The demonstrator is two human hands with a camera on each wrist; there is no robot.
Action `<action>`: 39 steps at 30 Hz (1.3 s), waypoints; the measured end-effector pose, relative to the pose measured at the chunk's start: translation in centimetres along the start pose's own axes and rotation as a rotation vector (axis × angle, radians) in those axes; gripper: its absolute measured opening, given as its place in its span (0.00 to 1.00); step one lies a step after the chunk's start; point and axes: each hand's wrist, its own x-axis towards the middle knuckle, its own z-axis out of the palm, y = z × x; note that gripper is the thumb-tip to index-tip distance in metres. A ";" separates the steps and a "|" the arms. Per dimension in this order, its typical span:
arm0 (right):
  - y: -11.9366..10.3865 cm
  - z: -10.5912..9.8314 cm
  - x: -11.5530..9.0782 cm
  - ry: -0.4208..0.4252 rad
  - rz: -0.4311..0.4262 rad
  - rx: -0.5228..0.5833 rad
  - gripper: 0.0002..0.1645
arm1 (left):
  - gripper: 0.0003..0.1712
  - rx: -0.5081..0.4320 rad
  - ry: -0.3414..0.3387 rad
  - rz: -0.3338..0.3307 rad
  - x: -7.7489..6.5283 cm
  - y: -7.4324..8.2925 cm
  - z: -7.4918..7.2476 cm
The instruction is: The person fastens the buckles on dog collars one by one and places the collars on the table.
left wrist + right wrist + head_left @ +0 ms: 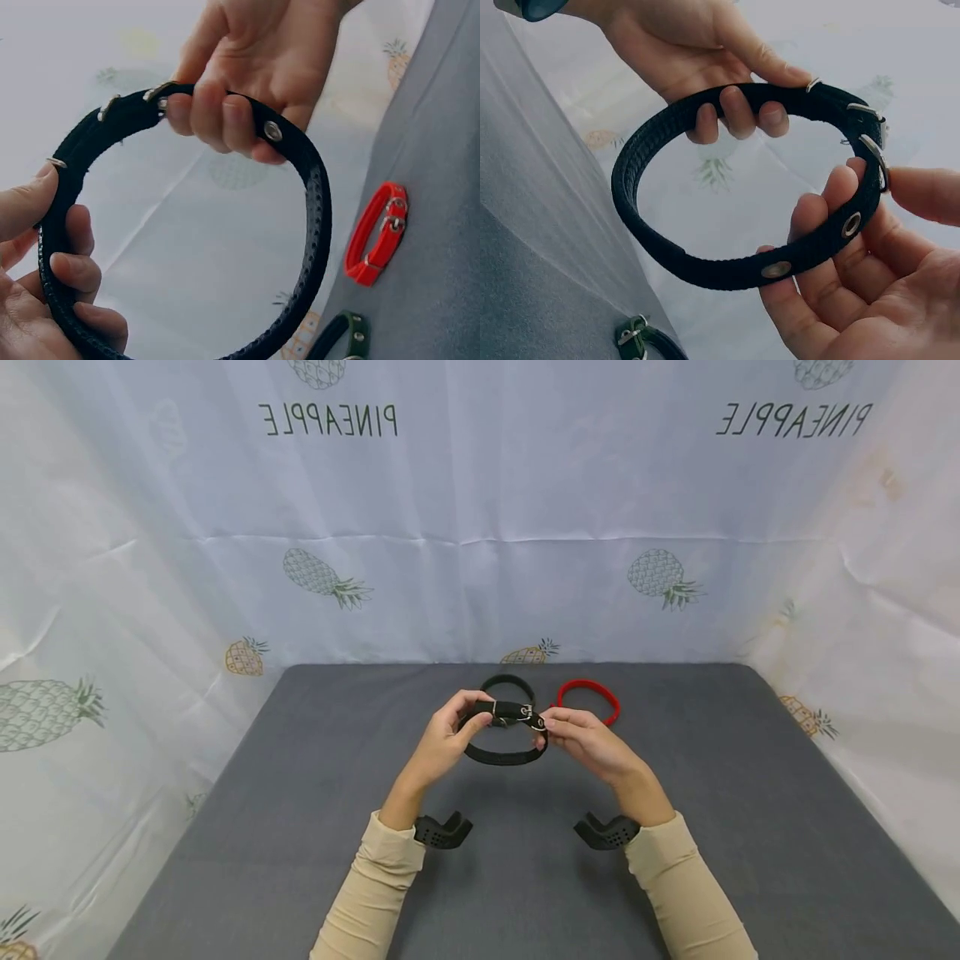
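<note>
Both hands hold a black buckled collar (pixel 504 758) up above the table, its strap closed into a ring. My left hand (pixel 444 739) grips the band on the left, thumb beside a metal keeper loop and fingers curled through the ring. On the other side my right hand (pixel 588 742) pinches the strap close to the buckle (pixel 866 112) and a metal D-ring (pixel 875 160). Metal eyelets (pixel 853 224) show along the band near the right fingers. Behind the held collar lie a dark green collar (pixel 508 680) and a red collar (pixel 588 683), each buckled into a loop.
A grey cloth covers the table (pixel 315 827). White curtains (pixel 480 485) with pineapple prints hang at the back and both sides. Black wrist mounts (pixel 444 832) stick out inward from both wrists, below the hands.
</note>
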 end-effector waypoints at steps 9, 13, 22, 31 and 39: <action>-0.3 0.3 0.4 0.004 0.016 -0.011 0.13 | 0.19 -0.012 -0.015 0.022 0.0 -0.2 -0.1; -0.5 0.4 0.6 0.018 0.028 0.001 0.13 | 0.17 0.029 -0.008 -0.050 0.0 0.1 -0.6; -1.1 0.6 1.4 0.040 0.054 -0.057 0.13 | 0.15 0.074 0.118 -0.010 -0.5 -0.7 -2.0; -0.7 1.4 2.9 0.061 0.074 -0.124 0.11 | 0.13 0.030 0.260 -0.031 -1.8 -2.0 -3.4; 0.5 2.8 5.2 0.092 0.058 -0.157 0.20 | 0.13 -0.008 0.362 -0.046 -2.4 -2.4 -4.6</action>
